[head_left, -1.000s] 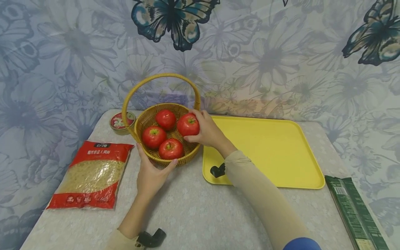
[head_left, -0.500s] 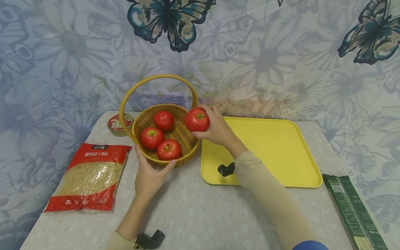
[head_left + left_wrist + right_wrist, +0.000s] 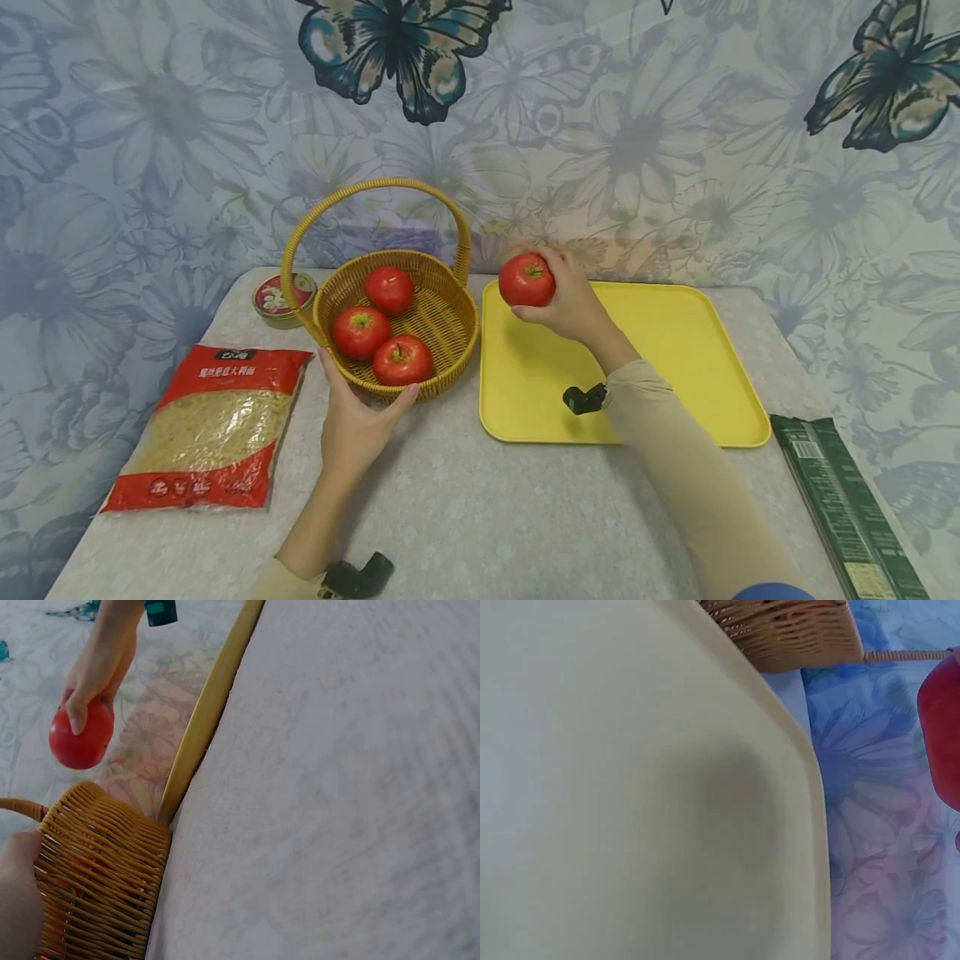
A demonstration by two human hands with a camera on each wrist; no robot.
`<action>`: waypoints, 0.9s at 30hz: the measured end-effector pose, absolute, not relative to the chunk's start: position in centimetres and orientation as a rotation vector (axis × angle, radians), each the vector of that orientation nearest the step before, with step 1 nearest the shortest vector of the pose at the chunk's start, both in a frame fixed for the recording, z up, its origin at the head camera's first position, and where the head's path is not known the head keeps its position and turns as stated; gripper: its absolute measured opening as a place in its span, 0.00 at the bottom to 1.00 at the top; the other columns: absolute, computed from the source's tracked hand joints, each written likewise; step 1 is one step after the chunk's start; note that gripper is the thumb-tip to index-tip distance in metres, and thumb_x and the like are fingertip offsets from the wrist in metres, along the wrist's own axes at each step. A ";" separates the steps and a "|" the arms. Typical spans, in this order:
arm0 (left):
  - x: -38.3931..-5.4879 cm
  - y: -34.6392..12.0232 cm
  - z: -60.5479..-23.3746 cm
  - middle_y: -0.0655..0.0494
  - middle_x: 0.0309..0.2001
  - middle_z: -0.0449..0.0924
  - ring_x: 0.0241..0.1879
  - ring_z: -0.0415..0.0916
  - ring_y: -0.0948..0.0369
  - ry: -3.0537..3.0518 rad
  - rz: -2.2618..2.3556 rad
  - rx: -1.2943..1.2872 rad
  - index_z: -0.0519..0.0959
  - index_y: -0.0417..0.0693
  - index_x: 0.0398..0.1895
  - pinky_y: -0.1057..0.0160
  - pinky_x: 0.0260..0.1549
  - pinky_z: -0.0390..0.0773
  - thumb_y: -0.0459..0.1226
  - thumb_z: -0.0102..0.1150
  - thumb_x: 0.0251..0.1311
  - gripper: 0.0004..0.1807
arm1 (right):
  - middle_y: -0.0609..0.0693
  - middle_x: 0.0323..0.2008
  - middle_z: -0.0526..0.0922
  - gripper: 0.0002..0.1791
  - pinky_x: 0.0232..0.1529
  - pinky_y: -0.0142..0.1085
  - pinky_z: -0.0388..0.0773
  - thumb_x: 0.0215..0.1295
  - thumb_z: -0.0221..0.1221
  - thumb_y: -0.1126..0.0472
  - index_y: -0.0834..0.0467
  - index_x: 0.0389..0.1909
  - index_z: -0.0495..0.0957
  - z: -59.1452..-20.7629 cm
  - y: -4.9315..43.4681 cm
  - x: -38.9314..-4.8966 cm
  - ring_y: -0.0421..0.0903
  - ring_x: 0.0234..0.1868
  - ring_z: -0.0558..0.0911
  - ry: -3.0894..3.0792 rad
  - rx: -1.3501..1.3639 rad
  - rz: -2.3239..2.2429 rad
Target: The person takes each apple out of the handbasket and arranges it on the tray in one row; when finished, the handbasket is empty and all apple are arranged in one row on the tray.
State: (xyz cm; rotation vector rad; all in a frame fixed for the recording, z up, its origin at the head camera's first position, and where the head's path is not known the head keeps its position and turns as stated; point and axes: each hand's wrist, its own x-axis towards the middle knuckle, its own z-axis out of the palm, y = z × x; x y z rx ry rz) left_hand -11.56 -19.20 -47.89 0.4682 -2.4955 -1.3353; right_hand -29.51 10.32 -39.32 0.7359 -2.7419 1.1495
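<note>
My right hand (image 3: 573,304) grips a red apple (image 3: 527,280) in the air above the back left part of a yellow tray (image 3: 660,367). At the side edge of the right wrist view, part of that apple (image 3: 941,731) shows. My left hand (image 3: 358,425) holds the near side of a yellow wicker basket (image 3: 459,362), thumb and fingers spread along its wall. Some of its fingers are hidden. In the left wrist view, the thumb (image 3: 21,877) lies against the basket wall (image 3: 112,877). Inside the basket sit three red apples (image 3: 390,290).
A red pasta bag (image 3: 213,425) lies left of the basket, with a round tin (image 3: 283,300) behind it. At the right table edge is a green package (image 3: 847,500). The tall basket handle (image 3: 378,185) arches up. A patterned wall covering (image 3: 637,150) stands directly behind the table.
My right hand has lifted an apple out of the basket and carried it rightward over the tray. The left hand stays on the basket, and the view has shifted slightly.
</note>
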 end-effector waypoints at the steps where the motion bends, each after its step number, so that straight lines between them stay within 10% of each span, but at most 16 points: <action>1: -11.6 -19.2 -47.9 0.55 0.81 0.41 0.76 0.54 0.47 -2.499 -1.334 0.473 0.17 0.75 0.74 0.36 0.66 0.63 0.67 0.69 0.44 0.73 | 0.59 0.71 0.59 0.46 0.60 0.58 0.75 0.48 0.74 0.47 0.48 0.69 0.64 -39.5 10.5 -29.6 0.59 0.63 0.72 -2.744 0.730 1.152; 27: -11.5 -19.4 -47.9 0.55 0.81 0.42 0.77 0.53 0.47 -2.475 -1.347 0.451 0.18 0.77 0.74 0.33 0.65 0.61 0.67 0.71 0.43 0.73 | 0.63 0.63 0.61 0.50 0.62 0.59 0.72 0.52 0.73 0.47 0.49 0.74 0.59 -44.0 9.3 -31.2 0.61 0.63 0.71 -3.007 0.649 1.154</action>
